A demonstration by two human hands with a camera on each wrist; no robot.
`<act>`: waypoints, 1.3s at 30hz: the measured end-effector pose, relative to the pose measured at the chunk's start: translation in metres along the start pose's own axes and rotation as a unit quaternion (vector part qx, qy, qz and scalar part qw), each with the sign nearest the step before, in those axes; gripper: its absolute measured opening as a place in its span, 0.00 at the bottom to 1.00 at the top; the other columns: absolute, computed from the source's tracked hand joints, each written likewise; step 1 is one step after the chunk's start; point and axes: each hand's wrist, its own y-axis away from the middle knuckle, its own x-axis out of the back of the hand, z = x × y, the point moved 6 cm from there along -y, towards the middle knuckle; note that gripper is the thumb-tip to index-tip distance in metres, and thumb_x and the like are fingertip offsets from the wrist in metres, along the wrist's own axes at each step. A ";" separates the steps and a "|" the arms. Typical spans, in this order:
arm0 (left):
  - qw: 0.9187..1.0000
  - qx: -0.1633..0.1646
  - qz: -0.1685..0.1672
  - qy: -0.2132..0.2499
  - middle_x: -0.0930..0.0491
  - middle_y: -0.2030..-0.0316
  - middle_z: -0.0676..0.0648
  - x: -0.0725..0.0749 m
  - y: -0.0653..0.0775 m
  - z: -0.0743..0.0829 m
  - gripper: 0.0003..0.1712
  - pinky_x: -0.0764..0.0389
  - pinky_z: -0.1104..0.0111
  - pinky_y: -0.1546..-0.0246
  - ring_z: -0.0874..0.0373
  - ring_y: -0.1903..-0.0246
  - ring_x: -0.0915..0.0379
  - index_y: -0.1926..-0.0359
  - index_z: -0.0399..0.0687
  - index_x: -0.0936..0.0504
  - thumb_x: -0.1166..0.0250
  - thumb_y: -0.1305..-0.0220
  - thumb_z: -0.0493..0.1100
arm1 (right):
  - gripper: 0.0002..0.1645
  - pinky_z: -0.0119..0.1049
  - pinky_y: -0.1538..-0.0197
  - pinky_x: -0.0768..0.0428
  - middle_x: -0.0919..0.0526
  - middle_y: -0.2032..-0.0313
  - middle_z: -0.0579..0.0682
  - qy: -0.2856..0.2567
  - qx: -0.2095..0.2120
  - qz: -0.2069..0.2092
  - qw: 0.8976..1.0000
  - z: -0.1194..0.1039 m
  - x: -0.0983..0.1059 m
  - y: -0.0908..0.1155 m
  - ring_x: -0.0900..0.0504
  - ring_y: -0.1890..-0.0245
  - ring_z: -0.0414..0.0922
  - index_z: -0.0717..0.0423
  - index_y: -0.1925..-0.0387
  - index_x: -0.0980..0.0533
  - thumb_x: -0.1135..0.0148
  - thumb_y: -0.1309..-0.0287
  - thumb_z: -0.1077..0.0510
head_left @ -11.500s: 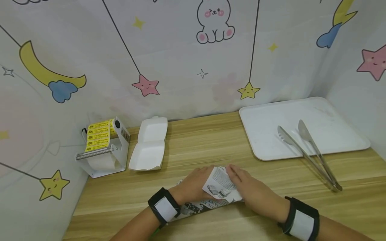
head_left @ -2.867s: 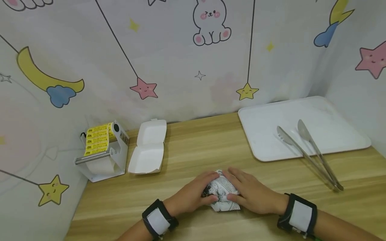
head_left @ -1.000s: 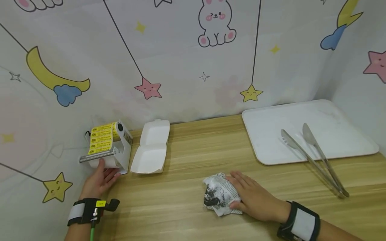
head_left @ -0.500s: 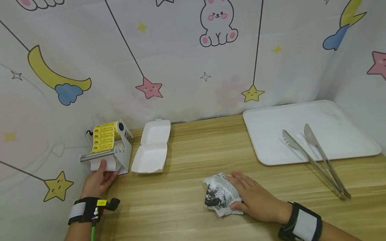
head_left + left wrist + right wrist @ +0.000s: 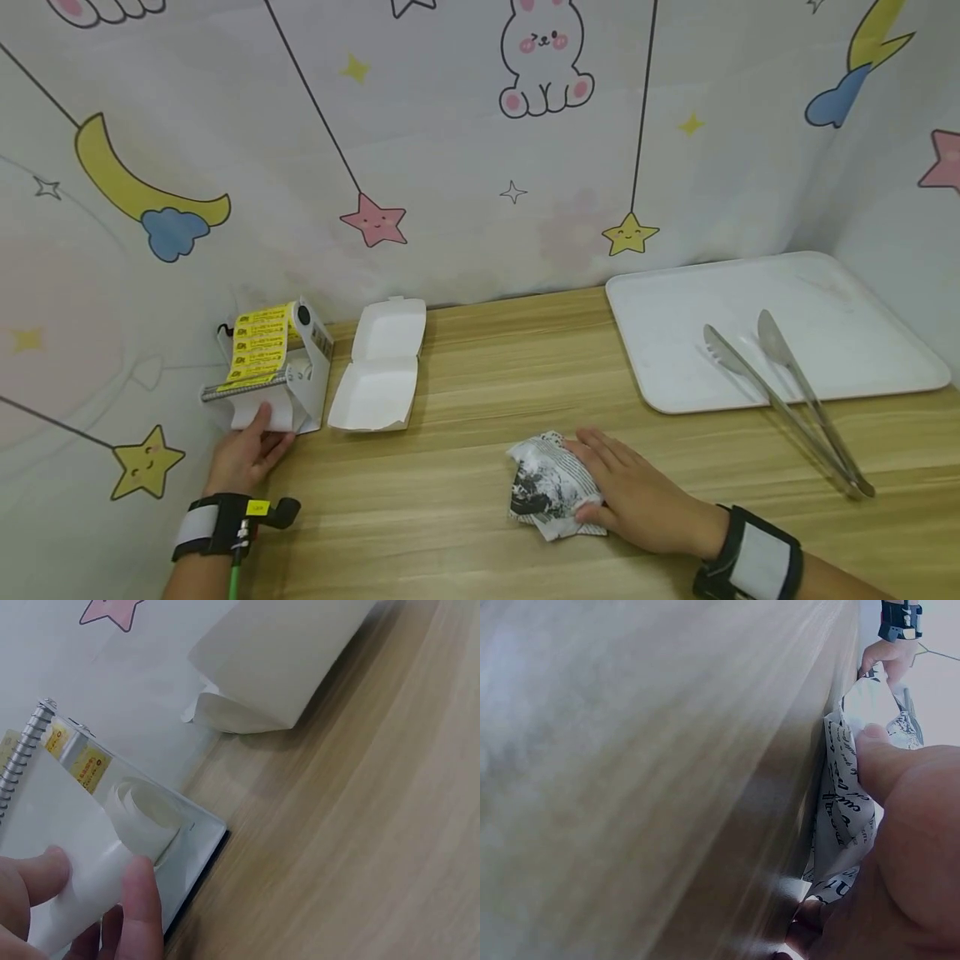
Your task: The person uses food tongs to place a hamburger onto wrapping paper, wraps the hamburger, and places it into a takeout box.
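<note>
At the left in the head view, my left hand (image 5: 238, 458) pinches the white backing strip (image 5: 272, 412) hanging under the serrated bar of the label dispenser (image 5: 309, 390). The left wrist view shows the thumb on the front of the strip (image 5: 71, 844), fingers behind it. Yellow printed labels (image 5: 262, 342) run from the roll down to the bar. My right hand (image 5: 651, 507) holds the right side of a packet wrapped in newsprint-patterned paper (image 5: 550, 485) on the table. In the right wrist view its thumb lies against the wrapper (image 5: 845, 814). The packet's contents are hidden.
An unfolded white clamshell box (image 5: 373, 392) stands just right of the dispenser. At the back right, a white tray (image 5: 660, 333) bears the heads of metal tongs (image 5: 798, 396), whose joined end reaches onto the wooden table (image 5: 420, 525). A printed curtain (image 5: 465, 150) closes off the back.
My hands folded the paper into a compact packet. The left hand then left it for the dispenser and drew the backing strip outward; the labels slid down to the bar. The right hand stayed.
</note>
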 end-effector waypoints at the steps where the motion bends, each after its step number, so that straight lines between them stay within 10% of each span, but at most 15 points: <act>1: 1.000 -0.006 0.009 -0.001 0.28 0.57 0.54 0.000 0.000 0.000 0.30 0.21 0.68 0.57 0.63 0.63 0.23 0.43 0.64 0.36 0.38 0.45 0.61 | 0.48 0.54 0.36 0.40 0.41 0.34 0.63 0.000 0.000 0.000 1.000 0.000 -0.001 0.000 0.44 0.33 0.58 0.59 0.31 0.46 0.52 0.41 0.32; 5: 0.993 -0.071 0.074 -0.049 0.29 0.55 0.52 0.002 0.003 0.001 0.37 0.19 0.66 0.59 0.61 0.60 0.24 0.39 0.55 0.39 0.37 0.45 0.62 | 0.48 0.54 0.36 0.40 0.41 0.34 0.62 0.000 0.004 0.003 1.000 0.001 -0.003 0.000 0.44 0.33 0.57 0.59 0.31 0.46 0.52 0.41 0.32; 7: 0.977 -0.115 0.141 -0.109 0.36 0.48 0.46 0.005 0.007 0.001 0.46 0.22 0.65 0.53 0.58 0.52 0.29 0.35 0.48 0.47 0.37 0.46 0.64 | 0.47 0.54 0.36 0.41 0.41 0.34 0.62 0.000 0.005 0.003 1.000 0.002 -0.003 0.000 0.44 0.33 0.58 0.59 0.31 0.46 0.52 0.41 0.32; 14: 0.867 -0.313 0.336 -0.193 0.48 0.53 0.55 0.005 0.037 0.022 0.36 0.47 0.68 0.58 0.61 0.55 0.49 0.46 0.50 0.45 0.36 0.45 0.59 | 0.47 0.54 0.36 0.40 0.40 0.35 0.63 0.003 0.012 0.011 1.000 0.000 0.000 0.001 0.43 0.33 0.58 0.60 0.32 0.45 0.51 0.41 0.33; 16: 0.829 -0.386 0.339 -0.220 0.46 0.56 0.57 -0.002 0.050 0.035 0.30 0.47 0.70 0.61 0.65 0.60 0.49 0.48 0.48 0.40 0.36 0.43 0.53 | 0.47 0.54 0.36 0.40 0.40 0.35 0.63 0.005 0.013 0.010 1.000 0.000 0.000 0.001 0.43 0.33 0.58 0.60 0.32 0.45 0.51 0.41 0.33; 19: 0.796 -0.436 0.301 -0.293 0.41 0.50 0.51 -0.018 0.065 0.054 0.29 0.41 0.68 0.55 0.63 0.54 0.45 0.43 0.42 0.36 0.36 0.42 0.45 | 0.47 0.54 0.36 0.40 0.40 0.34 0.63 0.004 0.011 0.005 1.000 0.000 0.000 0.001 0.43 0.33 0.58 0.60 0.32 0.45 0.51 0.41 0.33; 26: 0.730 -0.432 0.180 -0.498 0.32 0.43 0.30 -0.049 0.068 0.075 0.28 0.39 0.41 0.47 0.32 0.42 0.40 0.41 0.35 0.28 0.33 0.42 0.40 | 0.47 0.54 0.36 0.41 0.41 0.34 0.63 -0.004 0.005 0.000 1.000 0.001 0.000 0.000 0.44 0.33 0.58 0.60 0.32 0.46 0.50 0.41 0.34; 39: 0.663 -0.433 0.216 -0.571 0.22 0.60 0.31 -0.049 0.061 0.081 0.15 0.35 0.58 0.79 0.40 0.67 0.30 0.54 0.35 0.18 0.35 0.39 0.41 | 0.48 0.54 0.35 0.42 0.42 0.33 0.63 -0.006 -0.001 -0.012 1.000 0.004 -0.003 0.001 0.46 0.32 0.57 0.59 0.31 0.46 0.53 0.41 0.32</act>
